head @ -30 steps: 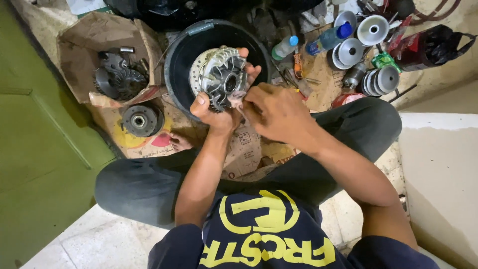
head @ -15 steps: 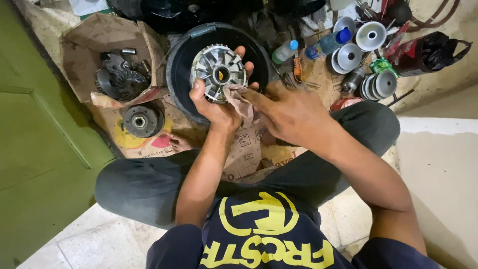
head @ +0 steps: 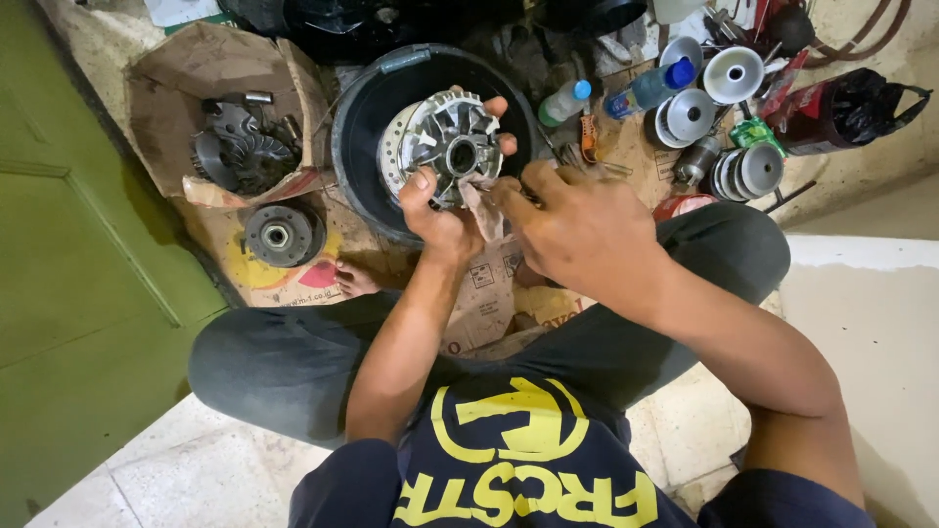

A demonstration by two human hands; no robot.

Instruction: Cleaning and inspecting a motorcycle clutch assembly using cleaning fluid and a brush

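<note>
My left hand (head: 440, 210) grips a round silver metal pulley (head: 445, 147) with cast ribs and a centre hole, holding it upright over a black basin (head: 364, 108). The thumb lies on the near face and the fingertips curl over the far rim. My right hand (head: 572, 220) pinches a small dirty cloth (head: 481, 207) and presses it against the lower right edge of the pulley, just right of my left hand. I sit cross-legged on the floor with dark trousers below both hands.
An open cardboard box (head: 156, 88) at the left holds dark metal parts (head: 240, 152). A round dark clutch part (head: 279, 235) lies on flattened cardboard. Several silver pulley halves (head: 732, 73), bottles (head: 565, 103) and a black bag (head: 866, 108) crowd the right. A green door (head: 68, 293) stands at left.
My right hand with the cloth has shifted from over the pulley's face down to its lower right edge. My left hand has turned the pulley slightly and keeps hold of it.
</note>
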